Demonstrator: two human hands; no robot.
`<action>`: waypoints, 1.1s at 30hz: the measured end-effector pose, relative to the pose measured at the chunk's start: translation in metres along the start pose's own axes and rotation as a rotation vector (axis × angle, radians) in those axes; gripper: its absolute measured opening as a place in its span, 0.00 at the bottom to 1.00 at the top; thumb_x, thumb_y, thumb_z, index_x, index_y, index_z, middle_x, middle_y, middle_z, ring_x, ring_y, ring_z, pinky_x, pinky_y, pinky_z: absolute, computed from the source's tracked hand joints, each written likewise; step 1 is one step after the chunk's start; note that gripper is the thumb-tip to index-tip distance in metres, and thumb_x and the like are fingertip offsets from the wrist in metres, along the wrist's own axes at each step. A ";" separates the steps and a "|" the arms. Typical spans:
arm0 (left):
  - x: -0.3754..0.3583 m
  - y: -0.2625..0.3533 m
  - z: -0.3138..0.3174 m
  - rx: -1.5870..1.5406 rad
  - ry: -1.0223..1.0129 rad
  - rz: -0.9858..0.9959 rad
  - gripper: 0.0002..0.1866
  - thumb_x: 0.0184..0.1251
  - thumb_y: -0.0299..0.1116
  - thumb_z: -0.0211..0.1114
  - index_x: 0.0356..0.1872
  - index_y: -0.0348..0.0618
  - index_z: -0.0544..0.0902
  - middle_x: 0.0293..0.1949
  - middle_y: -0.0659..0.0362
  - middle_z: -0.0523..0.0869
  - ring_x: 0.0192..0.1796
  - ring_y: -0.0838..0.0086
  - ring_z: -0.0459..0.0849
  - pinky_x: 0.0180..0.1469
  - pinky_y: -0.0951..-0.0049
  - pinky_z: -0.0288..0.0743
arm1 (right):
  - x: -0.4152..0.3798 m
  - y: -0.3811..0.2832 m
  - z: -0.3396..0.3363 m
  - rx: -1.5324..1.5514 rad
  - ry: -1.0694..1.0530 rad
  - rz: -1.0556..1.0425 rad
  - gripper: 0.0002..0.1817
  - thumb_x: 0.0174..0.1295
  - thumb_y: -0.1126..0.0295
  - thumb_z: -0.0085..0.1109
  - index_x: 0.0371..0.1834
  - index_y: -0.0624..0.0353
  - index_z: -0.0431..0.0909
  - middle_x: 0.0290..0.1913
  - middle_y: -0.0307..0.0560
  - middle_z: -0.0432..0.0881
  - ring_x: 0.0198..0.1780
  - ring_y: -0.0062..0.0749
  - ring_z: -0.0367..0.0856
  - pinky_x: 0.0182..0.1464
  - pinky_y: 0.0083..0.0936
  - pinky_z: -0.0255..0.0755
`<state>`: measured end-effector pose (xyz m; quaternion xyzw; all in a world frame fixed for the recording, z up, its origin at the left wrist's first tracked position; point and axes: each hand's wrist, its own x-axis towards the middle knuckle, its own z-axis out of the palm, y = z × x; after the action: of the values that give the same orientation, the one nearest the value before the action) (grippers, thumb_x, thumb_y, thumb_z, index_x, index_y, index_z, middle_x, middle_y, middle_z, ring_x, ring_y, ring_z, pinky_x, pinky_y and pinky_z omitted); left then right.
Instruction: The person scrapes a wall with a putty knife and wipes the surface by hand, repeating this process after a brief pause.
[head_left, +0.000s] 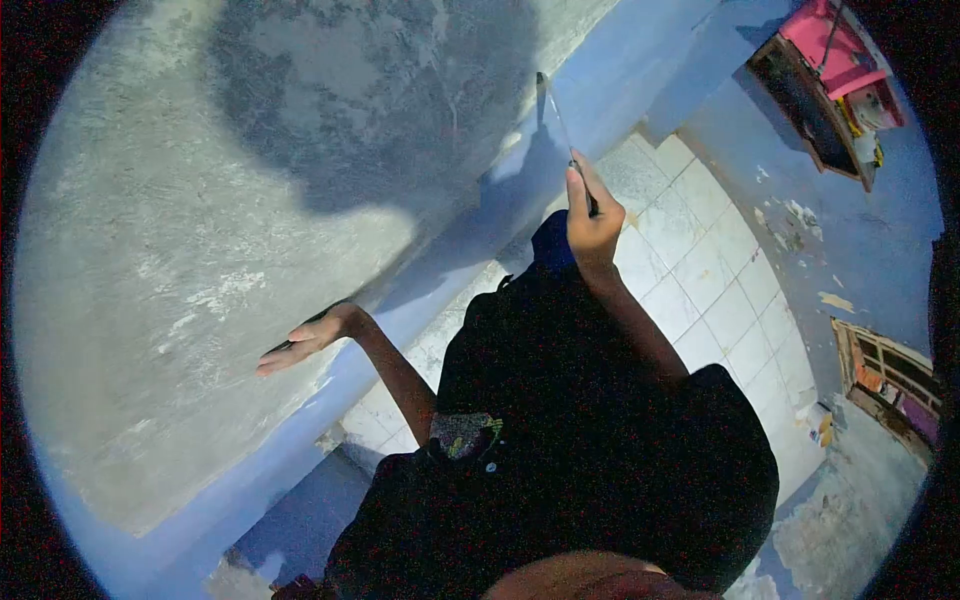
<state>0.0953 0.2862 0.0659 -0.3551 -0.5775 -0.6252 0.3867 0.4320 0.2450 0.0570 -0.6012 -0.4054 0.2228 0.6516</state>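
My right hand (pixel 595 225) is closed around the dark handle of a thin, long-bladed tool (pixel 556 115). The tool points up, and its dark tip is close to the blue band of the wall. Stretched out at the left, my left hand (pixel 318 335) has its fingers extended near the grey wall (pixel 200 330). Nothing can be made out in it; dark edges beside its fingers look like shadow. A large dark patch (pixel 340 90), at least partly shadow, covers the upper wall.
White floor tiles (pixel 700 250) show beyond my dark shirt (pixel 590 430). At the upper right, a wooden shelf (pixel 815 110) holds a pink container (pixel 825 45) and small items. Another wooden rack (pixel 890 375) with cloths is at the right. Blue walls have peeling paint.
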 end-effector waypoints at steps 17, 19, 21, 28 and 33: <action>-0.002 0.001 0.002 -0.073 0.111 -0.064 0.35 0.70 0.54 0.42 0.68 0.37 0.55 0.72 0.46 0.45 0.73 0.56 0.44 0.70 0.51 0.45 | 0.017 -0.013 0.016 -0.150 0.111 -0.148 0.18 0.66 0.67 0.49 0.52 0.71 0.73 0.48 0.61 0.80 0.51 0.33 0.78 0.53 0.25 0.67; -0.001 0.001 0.001 -0.084 0.127 -0.068 0.35 0.70 0.54 0.42 0.68 0.37 0.54 0.72 0.46 0.45 0.73 0.56 0.44 0.70 0.51 0.45 | 0.035 -0.010 0.011 -0.064 0.112 -0.024 0.18 0.66 0.68 0.49 0.53 0.71 0.73 0.48 0.61 0.80 0.51 0.35 0.78 0.54 0.26 0.67; 0.001 0.001 -0.001 -0.093 0.103 -0.057 0.35 0.70 0.54 0.43 0.68 0.38 0.54 0.71 0.46 0.44 0.73 0.56 0.44 0.70 0.51 0.45 | 0.050 -0.021 0.006 -0.002 0.107 0.052 0.18 0.66 0.69 0.49 0.54 0.71 0.72 0.48 0.61 0.80 0.52 0.36 0.78 0.55 0.27 0.67; 0.000 -0.003 0.006 -0.129 0.072 -0.064 0.36 0.69 0.55 0.44 0.68 0.38 0.52 0.71 0.46 0.43 0.73 0.56 0.43 0.70 0.50 0.44 | 0.038 -0.034 -0.009 -0.087 -0.003 -0.054 0.19 0.68 0.68 0.46 0.56 0.69 0.70 0.51 0.60 0.78 0.56 0.39 0.75 0.59 0.28 0.64; -0.003 -0.013 -0.006 -0.107 0.009 -0.072 0.37 0.68 0.55 0.45 0.68 0.38 0.51 0.71 0.47 0.42 0.73 0.56 0.43 0.70 0.50 0.43 | 0.036 -0.058 -0.016 -0.065 -0.096 0.154 0.18 0.68 0.68 0.46 0.56 0.68 0.71 0.52 0.62 0.77 0.54 0.40 0.77 0.56 0.27 0.66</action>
<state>0.0849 0.2814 0.0574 -0.3512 -0.5538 -0.6705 0.3470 0.4540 0.2530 0.1235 -0.6399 -0.3957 0.2877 0.5926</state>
